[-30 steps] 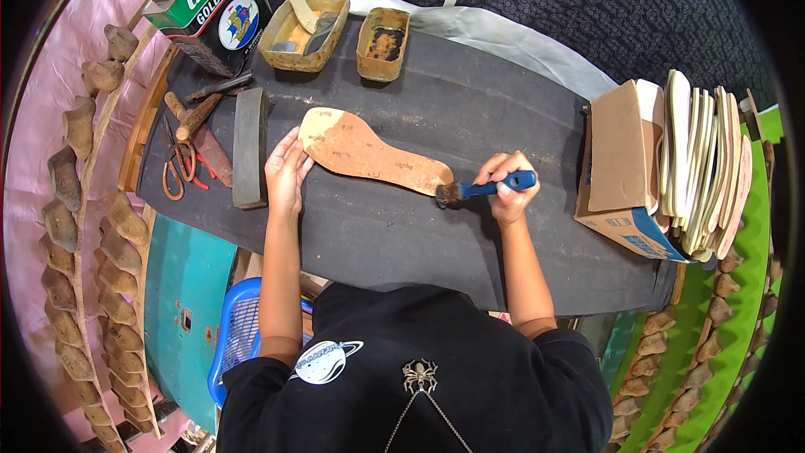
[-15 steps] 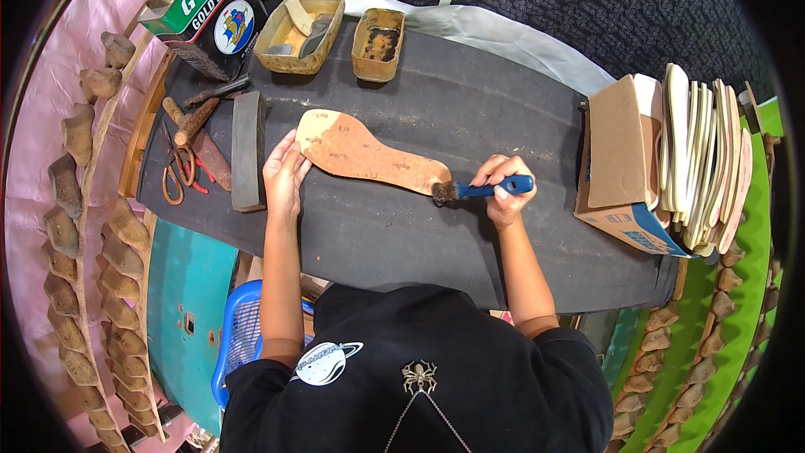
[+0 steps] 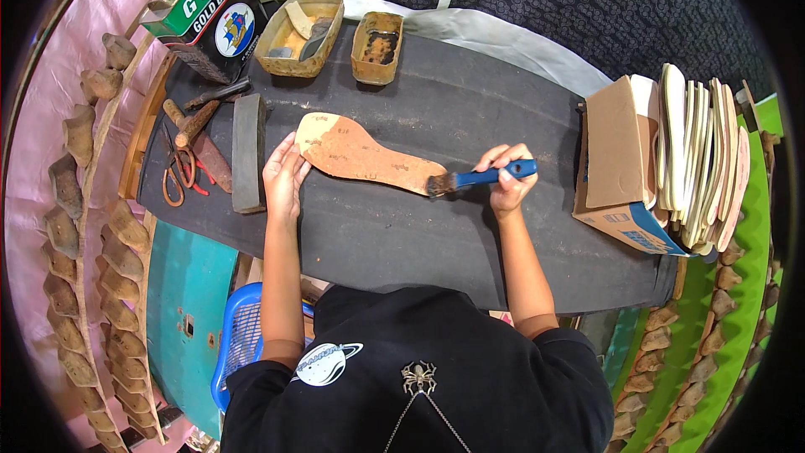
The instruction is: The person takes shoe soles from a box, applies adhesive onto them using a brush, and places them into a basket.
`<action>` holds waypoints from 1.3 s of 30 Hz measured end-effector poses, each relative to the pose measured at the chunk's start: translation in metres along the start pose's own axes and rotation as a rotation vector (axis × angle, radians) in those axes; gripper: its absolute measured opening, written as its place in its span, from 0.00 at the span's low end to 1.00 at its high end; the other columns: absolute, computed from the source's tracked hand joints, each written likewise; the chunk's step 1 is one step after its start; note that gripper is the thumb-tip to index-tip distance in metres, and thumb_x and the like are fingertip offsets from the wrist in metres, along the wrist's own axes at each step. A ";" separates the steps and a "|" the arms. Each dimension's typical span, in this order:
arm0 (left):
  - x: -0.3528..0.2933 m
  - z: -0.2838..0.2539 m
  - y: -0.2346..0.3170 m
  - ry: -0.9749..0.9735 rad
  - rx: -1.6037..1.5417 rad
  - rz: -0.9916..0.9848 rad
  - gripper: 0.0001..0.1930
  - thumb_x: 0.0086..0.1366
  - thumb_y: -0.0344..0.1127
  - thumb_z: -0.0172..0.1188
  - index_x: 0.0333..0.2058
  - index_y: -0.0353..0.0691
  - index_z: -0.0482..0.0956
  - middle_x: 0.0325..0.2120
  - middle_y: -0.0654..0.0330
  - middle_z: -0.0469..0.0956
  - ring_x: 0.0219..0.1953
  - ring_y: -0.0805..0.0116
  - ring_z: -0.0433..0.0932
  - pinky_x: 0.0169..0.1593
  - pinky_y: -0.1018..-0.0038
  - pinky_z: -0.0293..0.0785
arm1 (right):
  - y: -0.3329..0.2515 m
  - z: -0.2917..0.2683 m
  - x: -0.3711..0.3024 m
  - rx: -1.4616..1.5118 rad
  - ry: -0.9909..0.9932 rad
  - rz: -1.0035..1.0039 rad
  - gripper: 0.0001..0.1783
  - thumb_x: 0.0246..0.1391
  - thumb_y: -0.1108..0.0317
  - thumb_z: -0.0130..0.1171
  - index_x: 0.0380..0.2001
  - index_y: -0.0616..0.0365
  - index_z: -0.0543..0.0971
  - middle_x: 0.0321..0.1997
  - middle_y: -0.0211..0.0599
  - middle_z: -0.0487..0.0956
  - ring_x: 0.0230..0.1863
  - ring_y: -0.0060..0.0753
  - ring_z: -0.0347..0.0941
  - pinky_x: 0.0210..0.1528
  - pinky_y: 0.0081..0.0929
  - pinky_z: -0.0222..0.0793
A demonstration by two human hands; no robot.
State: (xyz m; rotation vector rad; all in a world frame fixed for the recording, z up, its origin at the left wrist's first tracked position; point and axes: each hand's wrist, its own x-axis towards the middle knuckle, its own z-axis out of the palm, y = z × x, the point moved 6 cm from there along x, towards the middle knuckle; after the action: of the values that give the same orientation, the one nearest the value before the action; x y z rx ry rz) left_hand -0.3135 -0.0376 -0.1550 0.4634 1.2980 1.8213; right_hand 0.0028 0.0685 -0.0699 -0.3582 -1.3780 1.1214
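Note:
A tan insole (image 3: 369,155), pale at its wide toe end and printed with small dark marks, lies over the black work surface. My left hand (image 3: 285,176) pinches its wide left end between thumb and fingers. In my right hand (image 3: 509,180) is a paintbrush (image 3: 482,176) with a blue handle, held with the fingers wrapped round it. The dark bristles touch the narrow heel end of the insole. Beyond the insole stands a small tub (image 3: 376,49) with dark residue inside.
At the back left are a tub of scraps (image 3: 300,35) and a metal can (image 3: 205,17). A grey block (image 3: 249,153), a hammer (image 3: 197,122) and scissors (image 3: 178,169) lie left of my hand. A cardboard box (image 3: 619,147) of upright insoles (image 3: 700,159) stands right; shoe lasts (image 3: 63,180) line racks.
The brush has shifted slightly left, so its bristles now lie further over the heel end. My right-hand fingers have tilted a little around the handle. The left hand has stayed in place.

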 end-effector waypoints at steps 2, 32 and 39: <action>-0.001 0.002 0.002 -0.008 -0.019 0.008 0.19 0.59 0.31 0.48 0.49 0.31 0.61 0.41 0.56 0.71 0.42 0.70 0.71 0.47 0.73 0.67 | -0.001 -0.011 0.003 0.001 0.037 0.011 0.14 0.38 0.61 0.51 0.21 0.60 0.63 0.18 0.46 0.70 0.17 0.28 0.66 0.22 0.21 0.66; -0.002 0.001 0.001 0.028 0.032 -0.002 0.19 0.59 0.33 0.49 0.49 0.32 0.62 0.40 0.57 0.71 0.42 0.70 0.71 0.47 0.73 0.66 | 0.001 -0.011 0.000 -0.087 0.059 -0.035 0.13 0.37 0.62 0.53 0.20 0.59 0.63 0.17 0.44 0.69 0.16 0.26 0.64 0.20 0.20 0.65; 0.000 0.001 -0.002 0.021 0.031 -0.011 0.19 0.59 0.33 0.49 0.49 0.33 0.62 0.40 0.57 0.71 0.42 0.71 0.71 0.47 0.73 0.66 | -0.022 0.022 -0.010 0.005 -0.054 -0.112 0.09 0.40 0.69 0.48 0.25 0.62 0.62 0.21 0.47 0.71 0.22 0.29 0.68 0.27 0.24 0.67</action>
State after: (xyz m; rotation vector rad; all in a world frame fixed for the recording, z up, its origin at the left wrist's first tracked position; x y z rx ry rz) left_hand -0.3121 -0.0368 -0.1561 0.4544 1.3424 1.8028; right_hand -0.0057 0.0414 -0.0536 -0.2461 -1.4247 1.0485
